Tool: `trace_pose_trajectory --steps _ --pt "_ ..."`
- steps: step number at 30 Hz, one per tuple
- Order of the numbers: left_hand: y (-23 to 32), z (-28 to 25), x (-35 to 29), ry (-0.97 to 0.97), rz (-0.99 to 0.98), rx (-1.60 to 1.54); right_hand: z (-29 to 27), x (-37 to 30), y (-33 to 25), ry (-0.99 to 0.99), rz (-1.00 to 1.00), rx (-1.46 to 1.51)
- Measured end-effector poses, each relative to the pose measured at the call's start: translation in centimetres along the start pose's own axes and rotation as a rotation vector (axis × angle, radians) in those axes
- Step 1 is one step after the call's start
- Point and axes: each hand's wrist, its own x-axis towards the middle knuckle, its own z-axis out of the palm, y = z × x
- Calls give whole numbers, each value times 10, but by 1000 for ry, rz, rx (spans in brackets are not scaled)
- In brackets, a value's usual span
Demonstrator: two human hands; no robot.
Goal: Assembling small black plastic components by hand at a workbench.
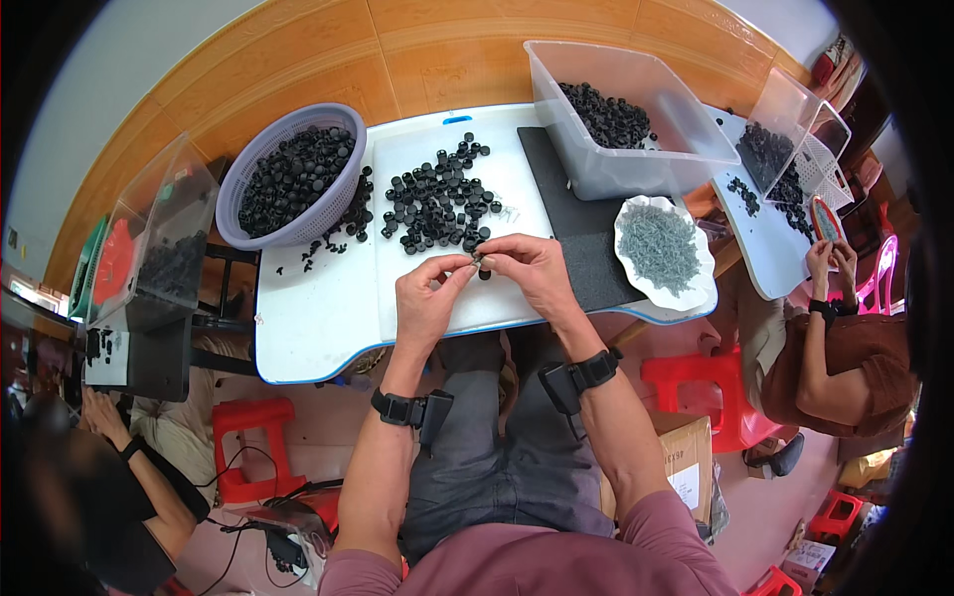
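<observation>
Left hand (427, 296) and right hand (538, 281) are pinching one small dark part (477, 256), fingers of both clamped on it. Part is sitting over the counter (318, 323), by the near edge of the black round pieces (435, 204). Fingertips are hiding most of it; long axis and pointing direction aren't showing.

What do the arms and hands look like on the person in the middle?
The left hand and right hand wear no gloves. Each forearm has a black strap with a boxy black device. The short fabric sleeves are dusty purple.
</observation>
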Motion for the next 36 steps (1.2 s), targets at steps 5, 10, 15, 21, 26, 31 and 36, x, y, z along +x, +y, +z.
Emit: trace_pose_trajectory --steps 5,10,15,21,26,31,36 --pt "2 0 1 -3 -34 24 0 0 3 -17 -9 -14" --pt "5 2 0 134 -9 -27 1 0 1 86 -6 -33" --pt "5 -18 -8 138 -40 285 1 1 3 181 -40 -5" --pt "14 -24 0 40 73 606 2 2 6 171 -31 -71" --pt "19 -23 15 -127 135 692 2 2 9 174 -46 -54" --pt "16 -26 18 -117 109 662 5 2 7 166 -60 -63" --pt "18 -14 7 -82 -40 349 1 -2 1 117 -37 -90"
